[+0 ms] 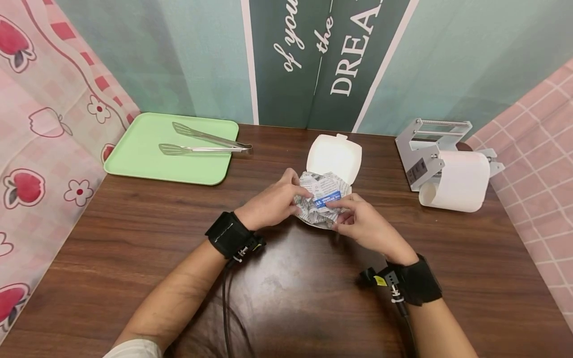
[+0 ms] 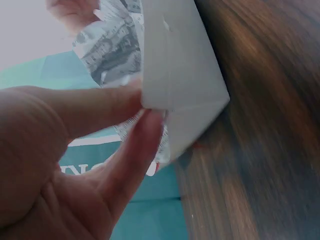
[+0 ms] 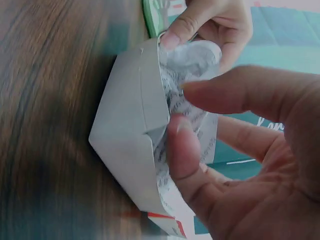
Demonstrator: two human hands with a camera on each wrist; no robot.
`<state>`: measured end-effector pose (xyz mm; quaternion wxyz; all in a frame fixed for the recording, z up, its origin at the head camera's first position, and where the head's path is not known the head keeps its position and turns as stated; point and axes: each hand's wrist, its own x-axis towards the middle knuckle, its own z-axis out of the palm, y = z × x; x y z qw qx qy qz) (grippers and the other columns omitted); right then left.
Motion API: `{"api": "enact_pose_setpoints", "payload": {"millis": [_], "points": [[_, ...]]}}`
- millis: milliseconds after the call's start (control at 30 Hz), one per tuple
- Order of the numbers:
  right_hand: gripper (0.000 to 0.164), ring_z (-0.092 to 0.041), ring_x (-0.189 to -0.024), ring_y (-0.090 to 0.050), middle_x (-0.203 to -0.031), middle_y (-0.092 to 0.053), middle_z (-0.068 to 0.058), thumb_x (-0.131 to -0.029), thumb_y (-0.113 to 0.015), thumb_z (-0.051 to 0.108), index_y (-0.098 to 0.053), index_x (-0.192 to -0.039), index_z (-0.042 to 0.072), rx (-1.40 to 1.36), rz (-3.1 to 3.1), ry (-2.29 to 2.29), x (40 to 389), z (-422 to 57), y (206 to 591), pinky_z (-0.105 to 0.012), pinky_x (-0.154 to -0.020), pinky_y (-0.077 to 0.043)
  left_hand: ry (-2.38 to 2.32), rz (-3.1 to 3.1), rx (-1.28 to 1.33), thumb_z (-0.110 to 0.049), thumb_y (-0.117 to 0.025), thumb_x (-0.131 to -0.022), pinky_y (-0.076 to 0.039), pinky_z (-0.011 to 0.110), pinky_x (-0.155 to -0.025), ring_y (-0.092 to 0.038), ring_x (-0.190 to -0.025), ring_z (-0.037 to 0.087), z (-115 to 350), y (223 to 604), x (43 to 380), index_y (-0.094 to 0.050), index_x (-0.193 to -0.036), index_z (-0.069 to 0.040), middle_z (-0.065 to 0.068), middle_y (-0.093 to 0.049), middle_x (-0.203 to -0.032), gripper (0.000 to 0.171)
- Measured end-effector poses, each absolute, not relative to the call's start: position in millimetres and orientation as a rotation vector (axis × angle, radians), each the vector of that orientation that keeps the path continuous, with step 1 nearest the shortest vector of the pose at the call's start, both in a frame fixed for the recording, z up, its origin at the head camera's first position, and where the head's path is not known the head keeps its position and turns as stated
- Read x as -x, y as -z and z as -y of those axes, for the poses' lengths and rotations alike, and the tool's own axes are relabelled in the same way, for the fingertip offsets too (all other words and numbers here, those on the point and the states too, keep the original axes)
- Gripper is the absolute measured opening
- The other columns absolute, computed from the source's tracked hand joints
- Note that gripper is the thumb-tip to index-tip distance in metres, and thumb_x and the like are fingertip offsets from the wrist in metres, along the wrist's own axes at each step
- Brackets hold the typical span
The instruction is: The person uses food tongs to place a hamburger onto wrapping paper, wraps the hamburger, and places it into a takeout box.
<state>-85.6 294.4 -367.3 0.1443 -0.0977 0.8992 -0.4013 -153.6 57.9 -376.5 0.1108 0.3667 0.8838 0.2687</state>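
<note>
A small white clamshell takeaway box [image 1: 319, 225] stands with its lid [image 1: 333, 155] raised at the back. Crumpled newsprint-patterned wrapping paper [image 1: 320, 185] with a blue label [image 1: 328, 200] fills its base. My left hand [image 1: 273, 199] pinches the paper at the left side of the box; in the left wrist view its fingertips [image 2: 150, 120] meet right at the box's rim. Opposite it, my right hand [image 1: 369, 226] reaches over the front right corner. Its thumb and forefinger stand apart, fingertips [image 3: 182, 150] against the paper just inside the rim. The wrapped contents are hidden.
At the back left, metal tongs [image 1: 201, 149] lie across a light green tray [image 1: 197, 174], their end jutting past its edge. A grey dispenser [image 1: 418, 164] with a white roll [image 1: 463, 181] stands at the right. Wrist-camera cables [image 1: 226, 308] trail near both forearms.
</note>
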Motion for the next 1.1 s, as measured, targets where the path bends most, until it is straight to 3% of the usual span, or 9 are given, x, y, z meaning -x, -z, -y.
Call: {"api": "enact_pose_setpoints", "payload": {"millis": [133, 200, 333, 567, 767, 933, 1100], "points": [[0.029, -0.015, -0.082, -0.060, -0.098, -0.060, -0.011, -0.091, -0.074, 0.008, -0.073, -0.120, 0.002, 0.347, -2.763, 1.046, 87.4, -293.8, 371.2, -0.022, -0.065, -0.047, -0.723, -2.645, -1.157, -0.020, -0.076, -0.092, -0.050, 0.038, -0.104, -0.050, -0.131, 0.028, -57.7, 380.6, 157.0, -0.075, -0.123, -0.018, 0.014, -0.040, -0.153, 0.031], [0.026, -0.016, -0.082, -0.058, -0.096, -0.062, -0.009, -0.090, -0.076, 0.010, -0.076, -0.115, 0.004, 0.369, -2.840, 1.001, 88.7, -293.4, 375.5, -0.024, -0.067, -0.047, -0.708, -2.638, -1.189, -0.028, -0.073, -0.094, -0.045, 0.041, -0.110, -0.044, -0.138, 0.030, -57.3, 382.6, 159.1, -0.075, -0.123, -0.019, 0.014, -0.044, -0.155, 0.031], [0.021, -0.025, -0.091, -0.055, -0.104, -0.059, -0.012, -0.089, -0.078, 0.011, -0.077, -0.110, 0.007, 0.387, -2.920, 0.974, 90.0, -292.9, 382.8, -0.033, -0.076, -0.045, -0.742, -2.576, -1.198, -0.037, -0.065, -0.098, -0.041, 0.044, -0.115, -0.046, -0.140, 0.029, -55.8, 384.1, 161.5, -0.074, -0.125, -0.017, 0.014, -0.049, -0.154, 0.035], [0.020, -0.045, -0.133, -0.042, -0.141, -0.048, -0.024, -0.090, -0.077, 0.015, -0.075, -0.108, 0.007, 0.398, -2.936, 0.958, 92.1, -293.8, 385.4, -0.063, -0.105, -0.040, -0.753, -2.502, -1.194, -0.041, -0.069, -0.093, -0.037, 0.047, -0.118, -0.042, -0.145, 0.035, -54.6, 383.6, 164.0, -0.070, -0.130, -0.014, 0.019, -0.042, -0.158, 0.045], [0.019, -0.045, -0.140, -0.041, -0.150, -0.050, -0.022, -0.091, -0.076, 0.015, -0.073, -0.109, 0.008, 0.401, -2.911, 0.969, 93.1, -294.9, 388.1, -0.068, -0.112, -0.032, -0.743, -2.562, -1.149, -0.050, -0.067, -0.094, -0.033, 0.047, -0.122, -0.039, -0.149, 0.031, -60.2, 384.5, 161.9, -0.072, -0.127, -0.014, 0.017, -0.047, -0.156, 0.049], [0.024, -0.042, -0.135, -0.048, -0.143, -0.057, -0.020, -0.091, -0.076, 0.015, -0.071, -0.113, 0.009, 0.429, -2.938, 0.974, 94.2, -295.1, 391.2, -0.067, -0.106, -0.032, -0.764, -2.676, -1.123, -0.048, -0.071, -0.092, -0.042, 0.043, -0.116, -0.051, -0.139, 0.026, -65.7, 388.5, 159.1, -0.079, -0.112, -0.014, 0.011, -0.061, -0.141, 0.040], [0.040, -0.039, -0.132, -0.052, -0.139, -0.061, -0.018, -0.090, -0.077, 0.018, -0.066, -0.127, 0.006, 0.443, -2.966, 0.954, 95.2, -295.8, 393.2, -0.060, -0.100, -0.037, -0.874, -2.749, -1.065, -0.038, -0.076, -0.091, -0.053, 0.034, -0.091, -0.062, -0.103, 0.018, -69.7, 393.2, 157.2, -0.074, -0.091, -0.014, 0.004, -0.066, -0.115, 0.023]]}}
